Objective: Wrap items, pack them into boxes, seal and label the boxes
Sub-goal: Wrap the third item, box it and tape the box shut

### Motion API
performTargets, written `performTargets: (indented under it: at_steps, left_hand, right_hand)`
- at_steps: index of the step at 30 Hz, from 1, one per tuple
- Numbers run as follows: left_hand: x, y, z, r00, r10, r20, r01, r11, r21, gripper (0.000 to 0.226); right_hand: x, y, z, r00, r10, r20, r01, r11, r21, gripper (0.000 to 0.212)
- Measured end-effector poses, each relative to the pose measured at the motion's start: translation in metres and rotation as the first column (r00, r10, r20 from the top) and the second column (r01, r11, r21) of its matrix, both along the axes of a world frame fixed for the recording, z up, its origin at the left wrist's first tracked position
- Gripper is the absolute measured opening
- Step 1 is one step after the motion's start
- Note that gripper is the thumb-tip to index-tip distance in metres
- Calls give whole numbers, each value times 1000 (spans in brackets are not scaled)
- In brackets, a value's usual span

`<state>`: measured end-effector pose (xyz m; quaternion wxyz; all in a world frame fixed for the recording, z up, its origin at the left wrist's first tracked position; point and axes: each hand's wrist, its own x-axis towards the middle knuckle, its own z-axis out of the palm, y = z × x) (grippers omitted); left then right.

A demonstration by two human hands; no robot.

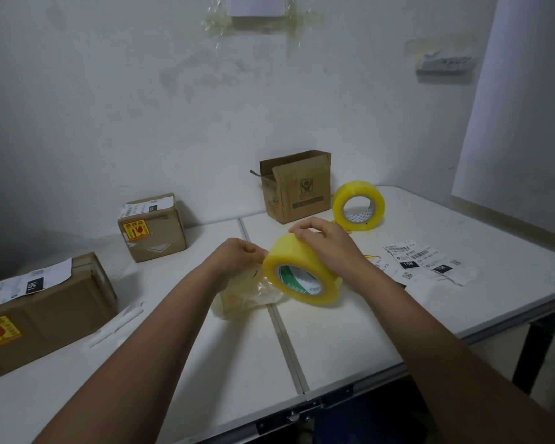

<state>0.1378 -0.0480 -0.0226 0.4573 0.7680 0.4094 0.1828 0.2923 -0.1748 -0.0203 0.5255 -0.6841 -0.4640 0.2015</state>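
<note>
A yellow tape roll (pixel 293 261) with a green-and-white core is held above the white table (pixel 350 331). My right hand (pixel 326 241) grips it from the top. My left hand (pixel 242 256) pinches at the roll's left edge, where the tape end seems to be. Under the roll lies an item wrapped in clear film (pixel 247 294). An open cardboard box (pixel 297 187) stands at the back. Two sealed, labelled boxes stand to the left: a small box (pixel 153 227) and a larger box (pixel 42 310).
A second yellow tape roll (pixel 359 206) stands on edge beside the open box. Several printed shipping labels (pixel 426 261) lie at the right. White label backing strips (pixel 119 325) lie near the larger box. The table's front edge and hinge run below my arms.
</note>
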Motion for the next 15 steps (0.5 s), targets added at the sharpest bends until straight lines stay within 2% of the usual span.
performTargets:
  at_steps: [4, 11, 13, 15]
  left_hand:
    - [0, 4, 4, 996, -45, -77, 43, 999, -24, 8]
    - [-1, 2, 0, 999, -33, -6, 33, 999, -17, 12]
    - [-4, 4, -2, 998, -44, 46, 46, 998, -34, 10]
    - [-9, 8, -3, 994, -97, 57, 99, 994, -40, 11]
  right_hand:
    - [-2, -3, 1, 998, 0, 64, -6, 997, 80, 13]
    - [-2, -4, -4, 992, -24, 124, 3, 986, 165, 9]
    - [-2, -1, -6, 997, -67, 43, 57, 976, 209, 7]
    - [-1, 0, -6, 985, -118, -128, 148, 955, 257, 9]
